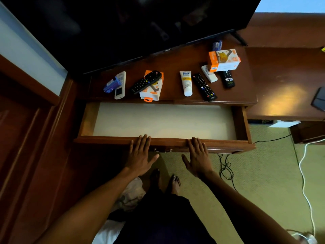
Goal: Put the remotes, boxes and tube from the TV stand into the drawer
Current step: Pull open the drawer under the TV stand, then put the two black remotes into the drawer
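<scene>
— Where were the hands?

— Both flat on the front edge of the pulled-out drawer, fingers spread, gripping nothing: left hand, right hand.

— And the things?

— All up on the TV stand. A white remote touched a blue box; a black remote lay across an orange-and-white box. The white tube lay just beside a second black remote. Further right, another orange-and-white box sat over a small white remote and a short black remote

Glossy wooden TV stand (drawer wood too).
</scene>
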The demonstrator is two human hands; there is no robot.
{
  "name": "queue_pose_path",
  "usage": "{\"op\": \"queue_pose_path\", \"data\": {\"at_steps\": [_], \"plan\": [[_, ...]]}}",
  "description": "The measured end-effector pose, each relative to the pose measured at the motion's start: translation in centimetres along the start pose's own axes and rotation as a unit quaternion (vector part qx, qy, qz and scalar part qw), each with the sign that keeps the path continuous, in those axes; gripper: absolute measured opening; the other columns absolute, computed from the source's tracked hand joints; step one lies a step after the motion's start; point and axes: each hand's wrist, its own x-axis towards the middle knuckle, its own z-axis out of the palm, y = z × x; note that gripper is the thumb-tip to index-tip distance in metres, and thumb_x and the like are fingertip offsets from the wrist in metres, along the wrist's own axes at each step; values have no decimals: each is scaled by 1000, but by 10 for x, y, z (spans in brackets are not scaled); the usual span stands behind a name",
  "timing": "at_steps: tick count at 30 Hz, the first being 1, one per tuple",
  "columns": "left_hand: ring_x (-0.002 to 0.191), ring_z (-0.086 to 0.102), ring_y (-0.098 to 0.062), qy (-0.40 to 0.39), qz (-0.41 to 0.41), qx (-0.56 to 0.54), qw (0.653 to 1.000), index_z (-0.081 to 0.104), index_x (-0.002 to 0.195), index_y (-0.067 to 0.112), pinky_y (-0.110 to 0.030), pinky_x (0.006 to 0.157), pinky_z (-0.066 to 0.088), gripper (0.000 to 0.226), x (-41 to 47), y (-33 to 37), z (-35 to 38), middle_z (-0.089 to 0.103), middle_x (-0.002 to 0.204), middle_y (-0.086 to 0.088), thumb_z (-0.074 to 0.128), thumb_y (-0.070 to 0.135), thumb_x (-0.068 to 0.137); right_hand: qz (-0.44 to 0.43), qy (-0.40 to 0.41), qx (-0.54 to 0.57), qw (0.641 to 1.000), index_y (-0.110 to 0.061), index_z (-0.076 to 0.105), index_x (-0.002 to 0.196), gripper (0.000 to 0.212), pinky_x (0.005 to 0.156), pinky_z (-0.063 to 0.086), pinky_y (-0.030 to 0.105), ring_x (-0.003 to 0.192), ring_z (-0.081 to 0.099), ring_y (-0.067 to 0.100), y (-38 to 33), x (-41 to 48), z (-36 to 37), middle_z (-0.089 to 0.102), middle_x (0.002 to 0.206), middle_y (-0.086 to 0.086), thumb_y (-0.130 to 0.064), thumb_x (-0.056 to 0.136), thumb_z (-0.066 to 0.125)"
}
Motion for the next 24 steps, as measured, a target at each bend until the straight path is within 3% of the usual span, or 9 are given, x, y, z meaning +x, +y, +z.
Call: {"op": "queue_pose_path", "data": {"at_steps": [3, 6, 9, 12, 14, 16, 20, 22, 24], "plan": [[147, -24, -22, -34, -3, -10, 999, -18, 152, 22, -53, 120, -8, 85, 1, 2, -7, -20, 162, -2, 5, 74, 89, 8, 30, -1, 1000, -16, 26, 148, 65, 120, 21, 50, 147, 23, 33, 1, 5, -5, 29, 157, 15, -55, 96, 24], [148, -21, -24, -109, -10, -17, 994, -16, 153, 23, -55, 119, -6, 84, 7, 5, -27, -19, 162, -4, 9, 72, 90, -6, 86, -2, 996, -17, 50, 119, 45, 94, 47, 45, 112, 55, 30, -2, 17, -18, 58, 121, 10, -49, 96, 28], [151, 9, -28, -166, -26, -79, 983, 10, 155, 22, -52, 120, 16, 75, 21, 13, -78, 8, 164, -6, 31, 62, 96, -13, 120, -6, 993, -17, 60, 99, 39, 74, 52, 39, 89, 64, 26, -7, 35, -40, 66, 102, 5, -44, 98, 32], [118, 57, -25, 7, -24, -114, 993, 51, 135, 26, -35, 91, 46, 43, 40, 21, -145, 59, 133, -4, 48, 45, 96, -8, 145, 32, 989, -19, 63, 95, 40, 65, 50, 33, 80, 65, 22, -14, 60, -68, 69, 96, 3, -44, 99, 32], [101, 63, -25, 135, -18, -138, 981, 61, 120, 24, -30, 75, 44, 30, 58, 22, -184, 68, 115, -4, 51, 37, 95, -4, 172, 51, 984, -20, 62, 94, 36, 61, 44, 30, 78, 66, 23, -20, 79, -90, 70, 94, 2, -43, 99, 36], [101, 62, -28, 219, -1, -178, 959, 63, 115, 21, -31, 74, 47, 26, 86, 18, -211, 69, 111, -6, 54, 32, 94, 6, 201, 71, 977, -21, 60, 95, 29, 60, 41, 30, 79, 67, 26, -20, 99, -113, 70, 94, 3, -42, 98, 40], [119, 49, -31, 219, 27, -192, 956, 54, 134, 17, -37, 94, 39, 42, 155, -1, -228, 58, 129, -8, 57, 26, 94, 19, 236, 116, 965, -15, 55, 107, 24, 66, 48, 39, 90, 63, 36, -4, 141, -150, 65, 102, 12, -34, 93, 49], [127, 44, -36, 182, 16, -162, 970, 45, 144, 20, -42, 104, 35, 54, 185, -10, -222, 48, 140, -13, 57, 32, 93, 43, 224, 116, 967, -9, 52, 119, 35, 78, 50, 46, 102, 59, 39, 10, 161, -164, 61, 114, 18, -30, 91, 53], [125, 43, -40, 152, 9, -127, 980, 38, 147, 25, -49, 104, 36, 61, 207, -16, -211, 42, 145, -15, 53, 42, 90, 70, 203, 116, 970, -16, 44, 135, 47, 88, 50, 49, 114, 53, 39, 24, 179, -174, 52, 134, 16, -29, 90, 52]]}}
